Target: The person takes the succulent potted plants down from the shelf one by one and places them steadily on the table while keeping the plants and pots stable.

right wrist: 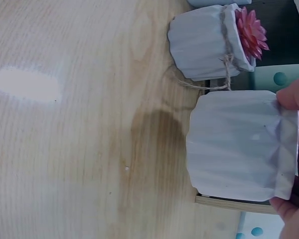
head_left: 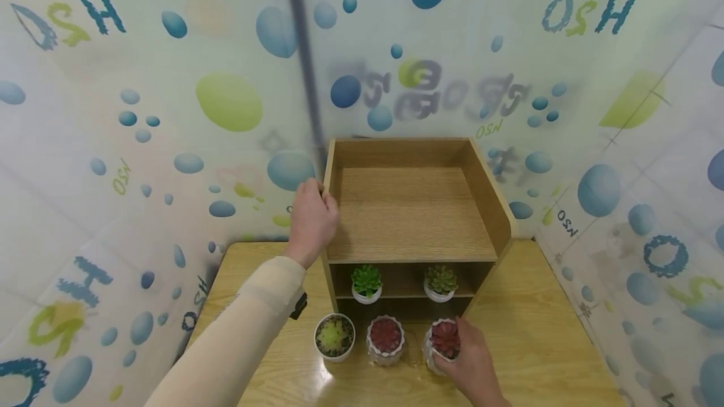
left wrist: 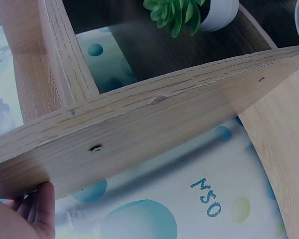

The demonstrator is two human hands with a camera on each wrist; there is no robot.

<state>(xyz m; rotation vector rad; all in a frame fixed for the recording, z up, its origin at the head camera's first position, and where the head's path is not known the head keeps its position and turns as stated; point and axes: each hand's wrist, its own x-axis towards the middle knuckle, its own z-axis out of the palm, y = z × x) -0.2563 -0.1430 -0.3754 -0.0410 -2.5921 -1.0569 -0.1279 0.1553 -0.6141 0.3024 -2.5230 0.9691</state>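
Note:
My right hand (head_left: 472, 357) pinches the scalloped rim of a white pot (right wrist: 241, 144) holding a red succulent (head_left: 445, 338). In the right wrist view a shadow lies on the table beside this pot. Another white scalloped pot (right wrist: 199, 45), tied with twine and holding a red succulent (head_left: 386, 335), stands to its left. My left hand (head_left: 313, 218) holds the left side panel of a wooden shelf (head_left: 413, 206), fingers curled at its outer face (left wrist: 109, 144). Farther left on the table is a round white pot (head_left: 335, 357) with a yellow-green cactus.
Inside the shelf's lower compartment stand two small white pots, one with a bright green succulent (head_left: 366, 280), one with a darker green succulent (head_left: 441, 279). The shelf rests on a light wooden table (head_left: 537, 331). Patterned sheeting (head_left: 170, 80) rises behind and on both sides.

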